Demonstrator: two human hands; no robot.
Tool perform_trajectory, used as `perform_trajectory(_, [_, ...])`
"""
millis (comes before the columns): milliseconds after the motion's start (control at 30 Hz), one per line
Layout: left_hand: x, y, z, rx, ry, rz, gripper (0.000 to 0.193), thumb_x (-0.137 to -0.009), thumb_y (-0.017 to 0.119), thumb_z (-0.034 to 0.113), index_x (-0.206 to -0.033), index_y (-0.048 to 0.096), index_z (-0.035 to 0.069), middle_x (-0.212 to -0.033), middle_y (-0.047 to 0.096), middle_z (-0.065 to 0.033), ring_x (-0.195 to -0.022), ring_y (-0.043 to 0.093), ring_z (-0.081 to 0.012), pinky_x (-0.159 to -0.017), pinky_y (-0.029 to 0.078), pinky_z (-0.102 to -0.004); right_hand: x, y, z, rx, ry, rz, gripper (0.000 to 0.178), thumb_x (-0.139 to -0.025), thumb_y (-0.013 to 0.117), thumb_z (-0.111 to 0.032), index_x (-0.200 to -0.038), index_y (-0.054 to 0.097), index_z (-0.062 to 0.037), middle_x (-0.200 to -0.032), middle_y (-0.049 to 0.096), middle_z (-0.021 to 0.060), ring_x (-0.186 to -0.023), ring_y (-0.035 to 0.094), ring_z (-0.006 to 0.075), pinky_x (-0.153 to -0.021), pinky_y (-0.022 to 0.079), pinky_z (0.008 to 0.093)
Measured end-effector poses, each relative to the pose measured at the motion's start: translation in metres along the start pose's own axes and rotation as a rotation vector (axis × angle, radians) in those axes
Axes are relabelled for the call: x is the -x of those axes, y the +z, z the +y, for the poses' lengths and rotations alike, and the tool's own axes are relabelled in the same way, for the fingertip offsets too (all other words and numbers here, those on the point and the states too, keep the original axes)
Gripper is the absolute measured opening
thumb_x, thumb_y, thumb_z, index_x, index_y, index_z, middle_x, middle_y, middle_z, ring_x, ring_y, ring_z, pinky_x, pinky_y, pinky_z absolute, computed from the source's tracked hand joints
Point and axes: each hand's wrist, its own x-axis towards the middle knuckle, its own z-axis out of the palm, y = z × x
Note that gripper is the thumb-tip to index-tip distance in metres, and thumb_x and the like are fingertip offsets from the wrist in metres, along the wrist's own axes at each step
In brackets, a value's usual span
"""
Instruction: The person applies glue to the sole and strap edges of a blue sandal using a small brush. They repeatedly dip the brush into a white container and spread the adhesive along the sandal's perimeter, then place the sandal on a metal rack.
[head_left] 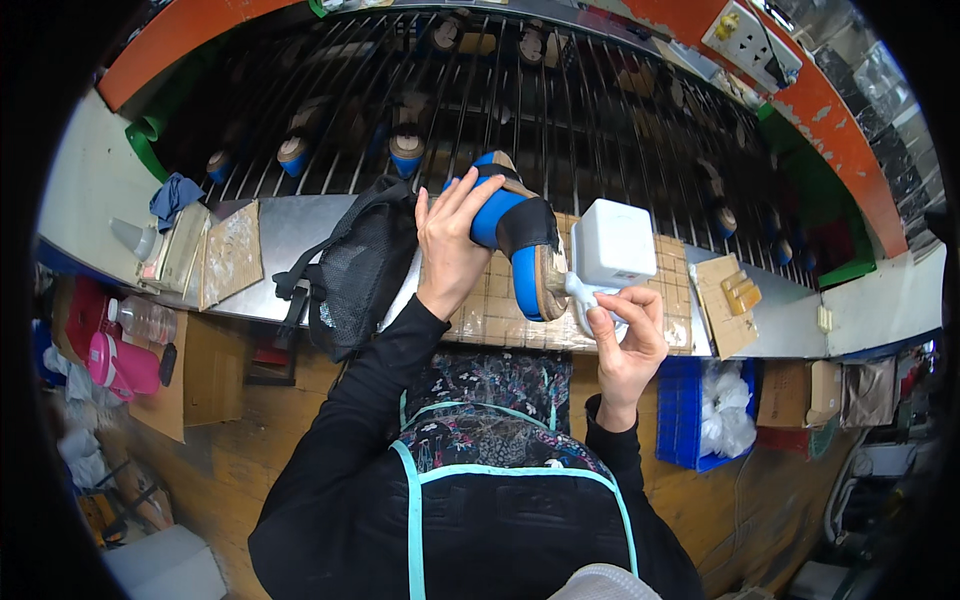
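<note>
My left hand (452, 245) grips a blue and black shoe (512, 235) by its upper, holding it above the bench with the tan sole edge turned toward my right. My right hand (628, 322) holds a white brush (583, 293) by its handle, the bristle end touching the sole edge of the shoe. A white square container (613, 243) stands just behind the brush on a gridded cutting mat (510, 320).
A wire rack conveyor (500, 100) with several blue-soled shoes runs behind the bench. A black mesh bag (357, 265) hangs at the bench's left. A blue crate (683, 415) with white plastic sits lower right; bottles (140, 318) and a pink flask (122, 363) lie left.
</note>
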Motion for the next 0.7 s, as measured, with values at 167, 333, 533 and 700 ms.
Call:
perform_trajectory(167, [-0.005,-0.001,0.013,0.078,-0.036,-0.117,0.052,-0.067,0.08,0.018,-0.117,0.065,0.018,-0.118,0.066,-0.013,-0.113,0.061,-0.03,-0.107,0.027,-0.0584,-0.017,-0.006,0.002,0.029,-0.104,-0.029,0.016,-0.078,0.076,-0.001,-0.093,0.073,-0.0006,-0.091,0.053,0.0035,-0.074,0.05,0.0087,-0.062,0.042,0.02])
perform_trajectory(333, [-0.009,-0.008,0.025,0.23,-0.078,-0.282,0.055,-0.061,0.082,0.01,-0.112,0.065,0.015,-0.101,0.07,-0.0118,-0.098,0.067,-0.0291,-0.101,0.036,-0.0503,-0.035,-0.01,0.0,0.036,-0.185,-0.048,0.017,-0.076,0.077,-0.001,-0.093,0.073,-0.0009,-0.091,0.053,0.0033,-0.074,0.051,0.0088,-0.061,0.042,0.02])
perform_trajectory(533, [-0.013,-0.018,0.035,0.394,-0.219,-0.549,0.073,-0.046,0.09,0.013,-0.113,0.063,0.009,-0.093,0.071,-0.015,-0.089,0.067,-0.0334,-0.083,0.051,-0.0384,-0.055,-0.013,-0.002,0.048,-0.272,-0.077,0.017,-0.076,0.077,-0.002,-0.092,0.073,-0.0018,-0.089,0.053,0.0039,-0.073,0.052,0.0095,-0.059,0.043,0.0204])
perform_trajectory(700, [-0.013,-0.024,0.037,0.427,-0.295,-0.799,0.08,-0.044,0.092,0.015,-0.117,0.062,0.006,-0.098,0.071,-0.0147,-0.095,0.067,-0.0309,-0.087,0.05,-0.0367,-0.063,-0.014,-0.002,0.042,-0.296,-0.095,0.017,-0.076,0.077,-0.002,-0.092,0.073,-0.0018,-0.088,0.054,0.0038,-0.074,0.053,0.0101,-0.058,0.044,0.0211])
